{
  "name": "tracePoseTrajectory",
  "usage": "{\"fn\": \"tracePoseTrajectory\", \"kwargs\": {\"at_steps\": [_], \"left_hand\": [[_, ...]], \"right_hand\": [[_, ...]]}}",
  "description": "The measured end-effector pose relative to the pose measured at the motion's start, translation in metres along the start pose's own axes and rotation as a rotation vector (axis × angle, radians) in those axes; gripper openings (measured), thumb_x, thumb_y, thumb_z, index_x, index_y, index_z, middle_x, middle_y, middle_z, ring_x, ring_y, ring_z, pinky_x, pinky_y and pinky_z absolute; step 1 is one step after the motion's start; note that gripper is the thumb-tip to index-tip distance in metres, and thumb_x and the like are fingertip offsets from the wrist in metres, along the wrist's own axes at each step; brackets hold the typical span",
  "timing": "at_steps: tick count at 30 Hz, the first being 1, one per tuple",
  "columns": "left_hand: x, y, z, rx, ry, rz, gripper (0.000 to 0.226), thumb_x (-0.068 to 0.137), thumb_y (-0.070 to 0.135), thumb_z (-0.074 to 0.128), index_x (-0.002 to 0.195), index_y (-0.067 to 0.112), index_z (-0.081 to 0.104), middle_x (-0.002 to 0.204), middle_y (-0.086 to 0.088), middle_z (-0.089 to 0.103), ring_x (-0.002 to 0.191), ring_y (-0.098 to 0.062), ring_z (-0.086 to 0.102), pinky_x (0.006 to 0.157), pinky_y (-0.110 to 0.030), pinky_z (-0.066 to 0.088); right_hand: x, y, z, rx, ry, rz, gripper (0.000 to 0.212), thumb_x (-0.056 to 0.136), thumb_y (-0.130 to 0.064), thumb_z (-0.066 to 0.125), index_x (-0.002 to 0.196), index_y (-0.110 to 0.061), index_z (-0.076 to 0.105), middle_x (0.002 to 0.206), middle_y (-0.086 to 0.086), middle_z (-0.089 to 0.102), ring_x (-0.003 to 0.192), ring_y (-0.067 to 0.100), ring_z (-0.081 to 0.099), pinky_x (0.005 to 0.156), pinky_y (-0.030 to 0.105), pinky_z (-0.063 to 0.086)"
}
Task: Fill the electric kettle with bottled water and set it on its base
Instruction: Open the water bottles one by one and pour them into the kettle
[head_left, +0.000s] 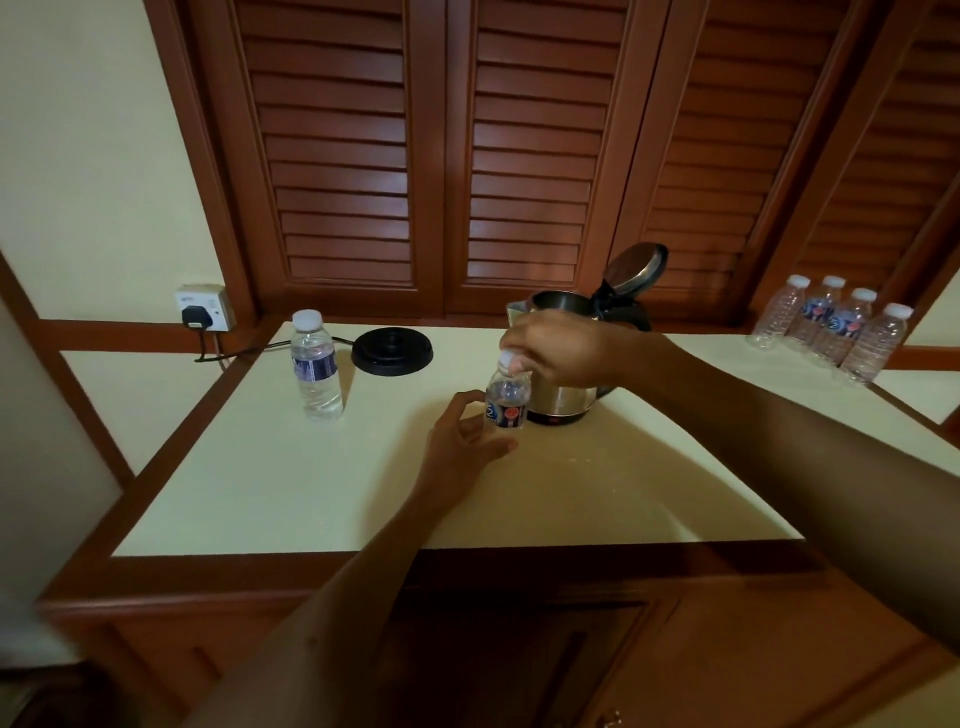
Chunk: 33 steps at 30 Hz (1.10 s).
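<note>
Opening the bottle (507, 400), kettle (563, 387) not yet filled.
Left hand (462, 441) gripping bottle, right hand (558, 351) pinching cap (507, 360); kettle just behind, lid up, off base (392, 351).

Water bottles: six total. One held at centre (508, 400), one standing at 9 o'clock (315, 365), four grouped at 3 o'clock (830, 327). Kettle (566, 400): one. Base (392, 351): one. Hands: two, left (462, 441), right (558, 353).
</note>
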<state>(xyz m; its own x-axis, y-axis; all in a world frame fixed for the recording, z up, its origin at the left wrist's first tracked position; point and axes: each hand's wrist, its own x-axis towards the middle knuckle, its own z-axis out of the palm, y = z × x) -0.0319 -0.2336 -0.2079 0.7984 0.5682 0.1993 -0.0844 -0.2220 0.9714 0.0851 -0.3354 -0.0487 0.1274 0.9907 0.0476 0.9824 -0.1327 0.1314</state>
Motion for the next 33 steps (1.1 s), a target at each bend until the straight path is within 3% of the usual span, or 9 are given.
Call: {"fn": "tracePoseTrajectory", "kwargs": {"at_steps": [3, 5, 10, 14, 22, 24, 28, 30, 33], "left_hand": [[0.001, -0.002, 0.001, 0.006, -0.011, -0.008, 0.058, 0.074, 0.017, 0.085, 0.116, 0.037, 0.050, 0.112, 0.003, 0.070, 0.101, -0.012, 0.068, 0.083, -0.027, 0.058], [0.001, -0.001, 0.001, 0.005, -0.019, -0.002, 0.058, 0.074, 0.017, 0.085, 0.116, 0.037, 0.050, 0.110, 0.005, 0.070, 0.099, -0.008, 0.069, 0.079, -0.021, 0.057], [0.003, -0.004, 0.000, -0.010, -0.014, 0.007, 0.056, 0.072, 0.015, 0.086, 0.121, 0.018, 0.058, 0.104, -0.002, 0.075, 0.094, -0.016, 0.073, 0.082, -0.029, 0.059], [0.004, -0.005, 0.001, -0.025, -0.001, -0.011, 0.047, 0.073, 0.010, 0.085, 0.113, 0.011, 0.062, 0.099, -0.008, 0.075, 0.094, -0.023, 0.072, 0.074, -0.024, 0.058], [0.001, -0.001, 0.002, -0.032, 0.000, -0.028, 0.047, 0.075, 0.010, 0.083, 0.116, 0.008, 0.060, 0.106, -0.010, 0.072, 0.097, -0.024, 0.071, 0.070, -0.019, 0.057], [0.000, -0.001, 0.002, -0.031, -0.003, -0.022, 0.046, 0.076, 0.009, 0.082, 0.115, 0.007, 0.059, 0.105, -0.012, 0.073, 0.092, -0.021, 0.071, 0.070, -0.019, 0.057], [0.001, -0.001, 0.001, -0.017, -0.002, -0.015, 0.042, 0.077, 0.006, 0.081, 0.113, 0.005, 0.060, 0.102, -0.017, 0.073, 0.081, -0.013, 0.071, 0.069, -0.018, 0.057], [0.001, -0.001, 0.001, -0.010, -0.006, -0.010, 0.042, 0.077, 0.006, 0.081, 0.114, 0.004, 0.060, 0.101, -0.020, 0.072, 0.084, -0.020, 0.070, 0.068, -0.017, 0.057], [0.002, -0.001, 0.002, -0.011, -0.006, -0.005, 0.043, 0.077, 0.005, 0.081, 0.114, 0.001, 0.059, 0.101, -0.021, 0.071, 0.083, -0.022, 0.070, 0.064, -0.014, 0.054]], "right_hand": [[0.004, -0.007, 0.002, -0.176, 0.019, 0.122, 0.047, 0.098, -0.050, 0.034, 0.077, -0.013, 0.054, 0.075, 0.005, 0.056, 0.067, 0.018, 0.052, 0.054, 0.032, 0.037], [0.005, -0.008, 0.001, -0.215, 0.059, 0.163, 0.054, 0.096, -0.056, 0.033, 0.073, -0.012, 0.054, 0.071, 0.004, 0.055, 0.062, 0.017, 0.050, 0.048, 0.029, 0.031], [0.004, 0.005, -0.019, 0.135, -0.062, 0.038, 0.043, 0.092, -0.044, 0.055, 0.121, -0.013, 0.059, 0.096, 0.000, 0.066, 0.084, 0.011, 0.059, 0.070, 0.026, 0.041], [0.003, 0.001, -0.018, 0.023, -0.085, -0.004, 0.029, 0.095, -0.035, 0.051, 0.096, -0.008, 0.062, 0.085, 0.007, 0.061, 0.075, 0.019, 0.056, 0.063, 0.031, 0.042], [0.010, -0.007, 0.007, -0.418, 0.045, 0.117, 0.057, 0.098, -0.052, 0.023, 0.090, -0.009, 0.060, 0.073, 0.004, 0.055, 0.058, 0.016, 0.045, 0.048, 0.029, 0.028], [0.009, -0.007, 0.004, -0.332, 0.032, 0.138, 0.060, 0.096, -0.057, 0.026, 0.091, -0.009, 0.061, 0.070, 0.001, 0.053, 0.058, 0.014, 0.044, 0.049, 0.029, 0.027], [0.005, 0.002, -0.019, 0.011, -0.125, -0.036, 0.048, 0.093, -0.049, 0.050, 0.128, -0.016, 0.050, 0.098, -0.011, 0.055, 0.085, 0.007, 0.050, 0.070, 0.024, 0.040], [0.007, 0.008, -0.022, 0.006, -0.186, -0.086, 0.039, 0.092, -0.040, 0.056, 0.124, -0.018, 0.055, 0.110, -0.003, 0.061, 0.094, 0.013, 0.055, 0.082, 0.033, 0.048], [0.013, 0.011, -0.014, -0.005, -0.158, -0.090, 0.021, 0.092, -0.033, 0.056, 0.102, -0.015, 0.060, 0.092, 0.001, 0.060, 0.084, 0.017, 0.056, 0.072, 0.034, 0.047]]}}
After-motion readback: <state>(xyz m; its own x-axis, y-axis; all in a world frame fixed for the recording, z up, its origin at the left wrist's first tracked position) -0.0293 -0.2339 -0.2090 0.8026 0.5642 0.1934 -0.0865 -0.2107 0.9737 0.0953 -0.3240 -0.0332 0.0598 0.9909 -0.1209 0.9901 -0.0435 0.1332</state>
